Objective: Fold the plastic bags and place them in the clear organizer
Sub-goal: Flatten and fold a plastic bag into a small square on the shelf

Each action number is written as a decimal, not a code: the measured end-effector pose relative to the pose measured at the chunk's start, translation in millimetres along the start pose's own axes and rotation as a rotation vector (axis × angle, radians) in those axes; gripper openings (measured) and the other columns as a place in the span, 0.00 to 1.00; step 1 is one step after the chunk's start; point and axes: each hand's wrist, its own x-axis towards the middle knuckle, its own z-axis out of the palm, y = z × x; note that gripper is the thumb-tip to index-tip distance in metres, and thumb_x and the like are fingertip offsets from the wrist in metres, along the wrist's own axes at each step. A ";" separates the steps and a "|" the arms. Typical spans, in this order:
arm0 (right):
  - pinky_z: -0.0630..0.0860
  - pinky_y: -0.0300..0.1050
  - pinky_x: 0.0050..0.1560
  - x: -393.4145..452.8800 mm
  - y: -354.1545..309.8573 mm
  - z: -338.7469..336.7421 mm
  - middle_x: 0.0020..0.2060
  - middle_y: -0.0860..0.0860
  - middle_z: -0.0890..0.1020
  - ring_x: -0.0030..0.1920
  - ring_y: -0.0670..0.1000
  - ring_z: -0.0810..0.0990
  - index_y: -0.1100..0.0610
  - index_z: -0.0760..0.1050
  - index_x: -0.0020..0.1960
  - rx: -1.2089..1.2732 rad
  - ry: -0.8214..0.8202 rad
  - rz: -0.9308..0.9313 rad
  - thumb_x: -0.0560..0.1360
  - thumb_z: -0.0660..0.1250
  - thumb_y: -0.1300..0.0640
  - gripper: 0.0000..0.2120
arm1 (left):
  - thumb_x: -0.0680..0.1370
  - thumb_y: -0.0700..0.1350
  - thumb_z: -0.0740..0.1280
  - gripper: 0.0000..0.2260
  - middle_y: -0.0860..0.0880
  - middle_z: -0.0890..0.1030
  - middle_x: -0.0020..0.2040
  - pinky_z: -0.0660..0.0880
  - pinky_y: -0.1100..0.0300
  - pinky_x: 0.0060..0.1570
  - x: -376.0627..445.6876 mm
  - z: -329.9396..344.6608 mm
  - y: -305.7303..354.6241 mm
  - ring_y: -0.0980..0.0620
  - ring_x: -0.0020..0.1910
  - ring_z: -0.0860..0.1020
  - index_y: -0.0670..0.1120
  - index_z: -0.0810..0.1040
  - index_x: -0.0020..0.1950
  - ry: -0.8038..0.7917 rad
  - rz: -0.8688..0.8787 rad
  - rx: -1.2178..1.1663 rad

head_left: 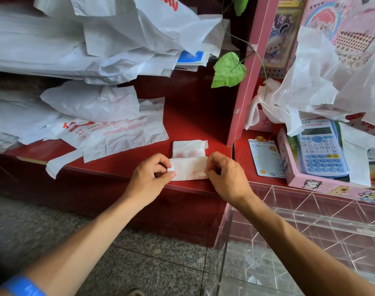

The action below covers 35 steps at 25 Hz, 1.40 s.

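- Left hand (155,170) and right hand (222,171): fingers curled, pinching opposite ends of the folded bag (187,165); the bag lies as a small packet at the front edge of the red counter (195,107).
- Unfolded bags (92,107): heaped behind and to the left; apparently most work remains.
- Clear organizer (310,231): lower right; visible compartments appear to hold no bags.

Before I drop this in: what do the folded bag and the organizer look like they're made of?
Folded bag: thin white plastic film with faint red print, matte and finely creased; the print shows through its layers. Both the left hand and right hand pinch its ends. Organizer: rigid clear sheet, probably acrylic, glossy; the floor tiles show through it and its edges catch bright glints.
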 end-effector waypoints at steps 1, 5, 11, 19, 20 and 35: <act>0.72 0.50 0.49 -1.1 -0.1 0.8 0.39 0.43 0.82 0.43 0.49 0.79 0.47 0.76 0.43 -0.023 0.001 0.008 0.75 0.65 0.61 0.10 | 0.75 0.43 0.73 0.04 0.50 0.83 0.34 0.71 0.63 0.43 1.2 1.4 -0.3 0.57 0.33 0.74 0.50 0.79 0.44 -0.011 0.008 0.011; 0.58 0.47 0.51 -4.4 -4.0 2.0 0.50 0.41 0.84 0.56 0.52 0.75 0.44 0.83 0.52 -0.156 0.070 0.040 0.79 0.63 0.57 0.12 | 0.75 0.45 0.72 0.04 0.59 0.84 0.37 0.77 0.54 0.52 4.7 7.1 -1.4 0.60 0.38 0.80 0.54 0.85 0.43 -0.009 0.005 0.057; 0.60 0.48 0.51 -5.3 -4.2 3.9 0.56 0.48 0.79 0.57 0.55 0.72 0.48 0.81 0.58 -0.355 0.014 -0.013 0.81 0.61 0.55 0.12 | 0.74 0.51 0.74 0.03 0.59 0.79 0.34 0.73 0.56 0.48 4.9 11.4 -3.2 0.62 0.36 0.76 0.56 0.86 0.46 0.044 0.068 0.189; 0.68 0.55 0.53 -10.0 3.5 1.7 0.66 0.45 0.76 0.59 0.56 0.73 0.48 0.75 0.66 -0.575 -0.115 -0.264 0.78 0.55 0.45 0.20 | 0.69 0.67 0.68 0.27 0.66 0.73 0.63 0.64 0.54 0.61 1.0 0.6 -20.7 0.63 0.60 0.66 0.56 0.79 0.64 -0.097 0.338 0.464; 0.67 0.55 0.56 -9.4 3.9 -2.9 0.68 0.44 0.74 0.62 0.55 0.72 0.48 0.73 0.69 -0.554 -0.166 -0.256 0.78 0.56 0.40 0.23 | 0.68 0.63 0.73 0.25 0.65 0.75 0.62 0.67 0.52 0.61 1.1 -0.2 -21.8 0.63 0.59 0.67 0.56 0.80 0.63 -0.083 0.358 0.460; 0.61 0.45 0.49 -2.4 15.3 -25.4 0.53 0.43 0.78 0.53 0.49 0.72 0.45 0.81 0.59 -0.343 -0.281 -0.316 0.76 0.68 0.45 0.12 | 0.76 0.48 0.73 0.07 0.60 0.78 0.44 0.71 0.56 0.52 1.8 2.3 -17.8 0.55 0.47 0.74 0.50 0.86 0.51 -0.074 0.340 0.299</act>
